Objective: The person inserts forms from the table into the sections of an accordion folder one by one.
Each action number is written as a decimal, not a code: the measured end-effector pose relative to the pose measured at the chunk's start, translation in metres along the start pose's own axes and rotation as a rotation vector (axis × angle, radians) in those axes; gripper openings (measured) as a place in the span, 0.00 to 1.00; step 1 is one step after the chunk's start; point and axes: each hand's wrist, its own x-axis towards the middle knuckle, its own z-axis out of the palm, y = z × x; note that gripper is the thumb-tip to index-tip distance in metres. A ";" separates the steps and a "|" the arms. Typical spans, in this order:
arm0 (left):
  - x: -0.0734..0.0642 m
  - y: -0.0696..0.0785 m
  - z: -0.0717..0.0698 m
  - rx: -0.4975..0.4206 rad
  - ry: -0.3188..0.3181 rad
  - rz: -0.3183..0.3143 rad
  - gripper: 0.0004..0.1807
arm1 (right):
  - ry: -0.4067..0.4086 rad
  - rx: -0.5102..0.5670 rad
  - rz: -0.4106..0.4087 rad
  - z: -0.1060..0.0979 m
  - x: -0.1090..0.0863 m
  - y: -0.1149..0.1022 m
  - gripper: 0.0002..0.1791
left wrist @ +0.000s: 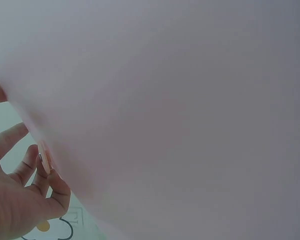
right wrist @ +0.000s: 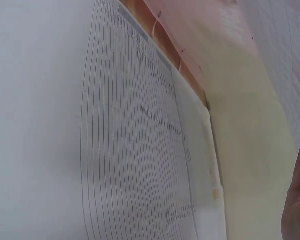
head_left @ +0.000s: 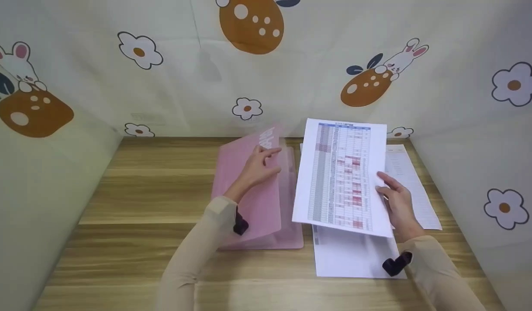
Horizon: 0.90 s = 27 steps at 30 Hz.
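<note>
A pink folder (head_left: 248, 216) lies on the wooden table with its front cover lifted at the right edge. My left hand (head_left: 258, 167) reaches over this cover, thumb and fingers at its free edge, and holds it up. The left wrist view is mostly filled by the pale pink cover (left wrist: 170, 120), with the left hand (left wrist: 25, 190) at its edge. A sheet of paper (head_left: 341, 181) printed with a coloured table is tilted up beside the folder. My right hand (head_left: 399, 207) pinches its right edge. The right wrist view shows only part of the right hand (right wrist: 297, 200).
Beneath the raised sheet, a white sheet (head_left: 356, 259) lies on the table (head_left: 140, 207). Another printed sheet (head_left: 415, 190) lies behind the right hand. Patterned cloth walls (head_left: 183, 95) enclose the table at the back and both sides.
</note>
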 end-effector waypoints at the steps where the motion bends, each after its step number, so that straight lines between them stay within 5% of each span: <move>1: 0.000 0.000 0.000 0.001 0.001 0.001 0.29 | 0.008 0.003 -0.002 0.002 0.000 0.001 0.26; 9: 0.000 0.000 0.000 0.008 -0.003 -0.021 0.29 | 0.047 -0.060 -0.018 0.019 -0.002 0.008 0.28; 27: 0.000 0.002 0.001 0.023 0.005 -0.051 0.29 | -0.074 -0.168 -0.034 0.054 -0.011 0.034 0.27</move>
